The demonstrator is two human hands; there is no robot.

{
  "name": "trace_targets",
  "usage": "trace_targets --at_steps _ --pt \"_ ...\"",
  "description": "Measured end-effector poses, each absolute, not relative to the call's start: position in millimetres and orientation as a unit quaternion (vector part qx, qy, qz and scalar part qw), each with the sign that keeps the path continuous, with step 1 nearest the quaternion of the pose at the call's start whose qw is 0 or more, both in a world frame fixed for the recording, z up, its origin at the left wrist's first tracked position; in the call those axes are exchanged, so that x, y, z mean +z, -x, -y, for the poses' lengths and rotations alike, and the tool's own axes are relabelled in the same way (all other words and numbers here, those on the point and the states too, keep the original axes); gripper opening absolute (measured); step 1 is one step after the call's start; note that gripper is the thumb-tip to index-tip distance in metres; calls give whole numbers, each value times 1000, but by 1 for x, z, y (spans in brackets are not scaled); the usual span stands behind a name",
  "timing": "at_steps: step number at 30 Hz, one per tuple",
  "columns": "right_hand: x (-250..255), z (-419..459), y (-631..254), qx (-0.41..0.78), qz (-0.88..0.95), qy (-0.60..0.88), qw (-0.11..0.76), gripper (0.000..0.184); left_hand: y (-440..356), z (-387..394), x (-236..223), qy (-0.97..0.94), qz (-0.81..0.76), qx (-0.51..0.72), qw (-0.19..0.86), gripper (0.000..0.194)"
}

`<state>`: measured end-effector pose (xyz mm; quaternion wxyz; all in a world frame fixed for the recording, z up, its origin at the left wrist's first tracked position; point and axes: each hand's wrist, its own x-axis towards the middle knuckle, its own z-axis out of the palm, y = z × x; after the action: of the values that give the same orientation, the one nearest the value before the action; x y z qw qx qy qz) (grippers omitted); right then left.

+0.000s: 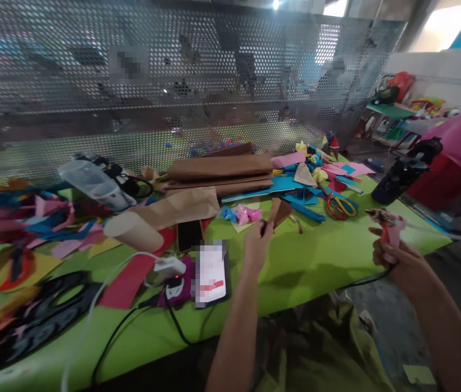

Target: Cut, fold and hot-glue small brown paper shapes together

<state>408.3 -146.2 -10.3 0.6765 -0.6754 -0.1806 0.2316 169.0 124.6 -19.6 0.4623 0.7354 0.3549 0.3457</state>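
Fingers of the left hand (256,247): closed on one brown paper piece (281,213), pinched at its near end. Fingers of the right hand (404,261): wrapped round the handle of one pink tool (392,235), apparently a glue gun; whether the trigger is pressed cannot be told. Handling, as judged: best with a light pinch that spares the folds, the tool's tip pointed clear of the left fingers, and the black cord (367,280) slack. Paper piece: matt brown, seemingly folded, flaring away from the grip; finer creases too blurred to read. Location: just above the green table (320,267), right of the small plastic bags (240,214), well apart from the tool. Tool: pink body, darkened tip aimed leftward, held near the table's right end.
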Motion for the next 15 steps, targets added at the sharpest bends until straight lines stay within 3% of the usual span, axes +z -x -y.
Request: trace_targets --at_steps 2,10,15 --pt "-2 147 -400 300 182 644 680 35 -170 -123 -21 -754 -361 338 433 29" --pt "-5 148 -397 280 128 642 702 20 -176 -104 -25 -847 -366 257 288 28" --pt "-15 159 -407 332 163 670 644 24 -173 -93 -28 -878 -369 188 241 24"
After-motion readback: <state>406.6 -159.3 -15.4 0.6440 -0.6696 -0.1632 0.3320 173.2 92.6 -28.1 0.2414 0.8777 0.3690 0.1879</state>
